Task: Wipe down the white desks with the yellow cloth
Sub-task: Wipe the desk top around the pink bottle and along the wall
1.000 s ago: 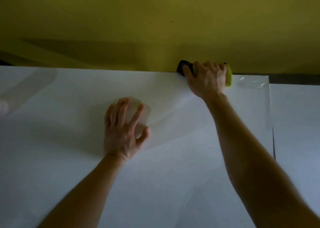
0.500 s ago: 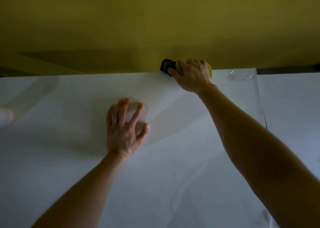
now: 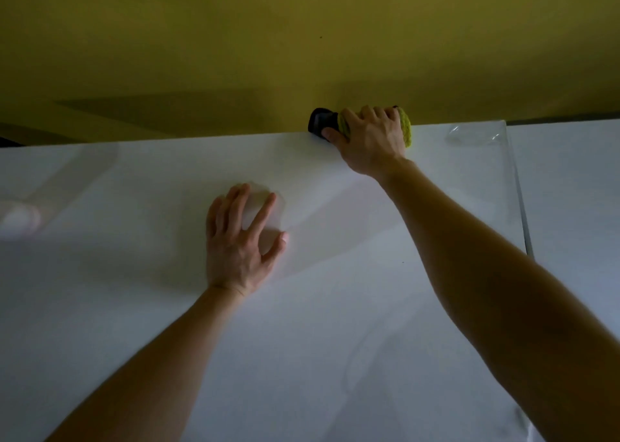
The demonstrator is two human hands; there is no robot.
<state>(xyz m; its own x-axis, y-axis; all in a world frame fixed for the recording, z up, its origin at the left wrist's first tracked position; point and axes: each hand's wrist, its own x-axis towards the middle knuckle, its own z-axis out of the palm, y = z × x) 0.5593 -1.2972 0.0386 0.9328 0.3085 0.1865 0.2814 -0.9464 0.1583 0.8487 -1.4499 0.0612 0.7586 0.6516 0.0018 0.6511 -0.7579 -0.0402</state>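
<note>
A white desk [image 3: 134,307] fills the lower part of the head view. At its far edge, against the wall, my right hand [image 3: 369,139] grips the yellow cloth [image 3: 406,128], which bulges out past my fingers on the right. A dark part [image 3: 320,124] sticks out on the left of that hand, under my thumb; what it is I cannot tell. My left hand [image 3: 240,243] lies flat on the desk near the middle, fingers spread.
A yellow wall [image 3: 302,39] rises right behind the desk. A second white desk [image 3: 570,190] adjoins on the right, with a narrow seam [image 3: 518,200] between the two. A glossy patch [image 3: 476,136] shows at the first desk's far right corner.
My right hand with the cloth has slid left along the far edge of the desk. My left hand has stayed flat in the same spot.
</note>
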